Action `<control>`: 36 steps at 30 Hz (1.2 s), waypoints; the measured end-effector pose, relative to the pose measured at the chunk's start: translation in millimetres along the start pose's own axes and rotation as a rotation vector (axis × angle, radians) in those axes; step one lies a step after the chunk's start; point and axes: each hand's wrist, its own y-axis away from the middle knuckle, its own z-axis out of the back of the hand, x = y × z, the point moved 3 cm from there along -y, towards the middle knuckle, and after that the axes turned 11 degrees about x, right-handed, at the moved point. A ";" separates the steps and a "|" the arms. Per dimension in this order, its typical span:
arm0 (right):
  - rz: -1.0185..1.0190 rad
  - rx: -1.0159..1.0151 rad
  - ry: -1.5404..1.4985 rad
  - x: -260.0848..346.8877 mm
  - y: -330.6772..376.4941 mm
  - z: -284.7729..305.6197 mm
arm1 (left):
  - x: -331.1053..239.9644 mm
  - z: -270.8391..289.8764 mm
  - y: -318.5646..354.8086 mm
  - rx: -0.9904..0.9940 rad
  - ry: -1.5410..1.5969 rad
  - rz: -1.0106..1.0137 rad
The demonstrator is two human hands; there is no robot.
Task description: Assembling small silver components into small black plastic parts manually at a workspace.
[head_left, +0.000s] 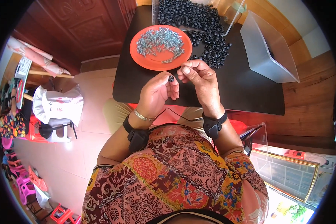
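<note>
We pinch one small black rubber grommet (171,78) in our left hand (156,95), right hand (199,80) fingertips pressed beside it above the black bench (246,93); orange plate of silver screws (160,47) and grommet heap (201,26) remain large.

A clear plastic box (267,48) sits on the black worktop (250,93), well off to the right of the grips and beyond them. Far to their left, down on the pale tiled floor (63,156), a white bag (58,104) rests on a stool (a dark strap hangs beside it). Pink and red plastic stools (24,183) stand lower left, well apart.
</note>
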 end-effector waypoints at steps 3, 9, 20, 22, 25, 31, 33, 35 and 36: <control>0.019 -0.017 0.003 -4.5 -0.4 1.1 | 1.0 1.6 -0.3 -0.011 0.029 0.003; -0.119 0.047 -0.341 -17.1 -2.9 1.1 | -0.7 0.5 0.1 0.013 -0.011 0.024; -0.155 -0.001 -0.401 -16.7 -1.5 -1.8 | 2.5 4.5 -0.2 -0.016 0.049 -0.013; -0.130 0.004 -0.300 -19.5 -0.9 -0.6 | 2.5 3.8 -0.6 -0.012 0.050 -0.011; -0.090 0.010 -0.183 -18.4 0.1 -2.4 | 2.7 3.9 -0.7 -0.010 0.056 -0.006; 0.033 -0.056 -0.013 -7.2 3.4 -12.9 | 5.0 3.5 0.7 -0.052 0.051 -0.012; 0.078 -0.065 0.027 -6.8 6.3 -18.9 | 6.5 1.9 0.7 -0.085 0.039 -0.013; 0.127 -0.098 0.150 -8.9 9.2 -21.0 | 6.6 -0.9 -0.3 -0.111 -0.020 -0.002; 0.126 -0.098 0.150 -10.7 8.5 -20.8 | 6.6 -1.1 -0.2 -0.112 -0.020 -0.002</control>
